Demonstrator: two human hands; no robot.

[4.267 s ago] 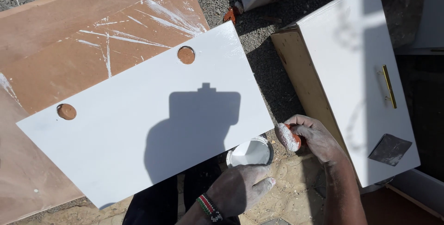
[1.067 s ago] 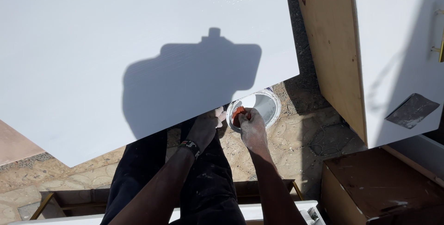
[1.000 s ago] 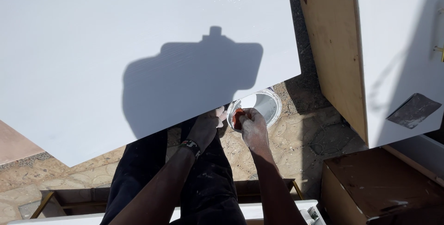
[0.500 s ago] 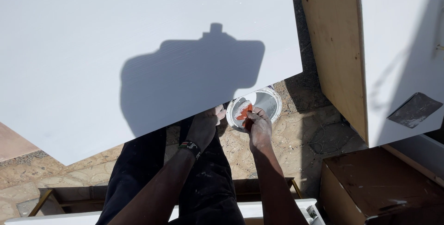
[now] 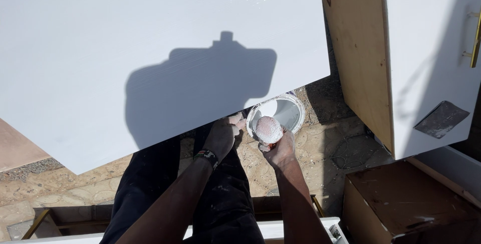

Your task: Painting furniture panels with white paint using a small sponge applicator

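Note:
A large white painted board (image 5: 125,48) fills the upper left, glossy and tilted, with my head's shadow on it. Below its lower edge stands a small round bowl of white paint (image 5: 285,111) on the paved ground. My right hand (image 5: 278,146) holds a paint-soaked round sponge (image 5: 269,129) just over the bowl's near rim. My left hand (image 5: 224,133), with a beaded wristband, touches the bowl's left rim beside the board's edge; its fingers are curled there.
A white cabinet (image 5: 426,58) with a raw wood side and a brass handle stands at the right. A brown box (image 5: 406,204) lies at the lower right. My dark trousers (image 5: 215,209) and a white frame piece (image 5: 270,229) are below.
The sponge has come up out of the paint and turned its wet white face upward. The view has shifted down slightly; my left hand stays at the bowl.

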